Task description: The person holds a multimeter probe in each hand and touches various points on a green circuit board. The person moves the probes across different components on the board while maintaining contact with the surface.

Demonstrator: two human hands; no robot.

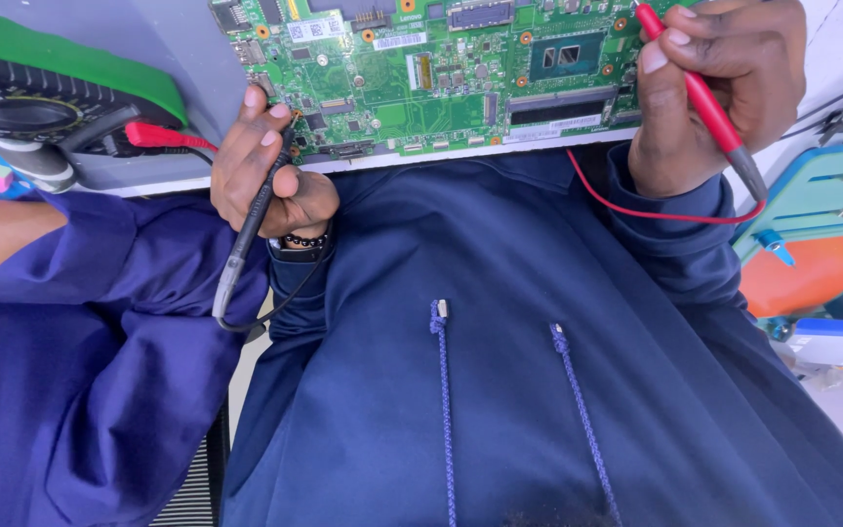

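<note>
Left hand (270, 166): left-centre of the frame, fingers clenched around the black probe (251, 220), tip end pointing up toward the board's lower edge, black lead looping down from the tail end.
Right hand (714, 88): upper right, fingers wrapped tight on the red probe (700, 98), held like a pen; upper end at the board's right edge, tail end pointing down-right, red lead (636, 210) curling back under the wrist.
Circuit board (441, 68): green, lying flat on the pale tabletop (168, 181) along the top of the frame, between the two hands and above both wrists.
Board relative to grip: black probe's tip touching or just beside the lower-left edge, exact contact hidden by fingers; red probe's tip near the upper-right corner, contact not clear either.
Doing it well, as a judgement: both tips kept steady and steep on single pads, wrists braced on the tabletop edge, leads kept off the components, no bridging of neighbouring pins.
Meter (21, 112): dark dial with green casing, upper left, red plug (153, 135) seated in it.
Other arm: a blue sleeve (70, 254) along the left edge, belonging to someone else.
Far right: teal and orange holder (822, 244), well apart from the hands.
</note>
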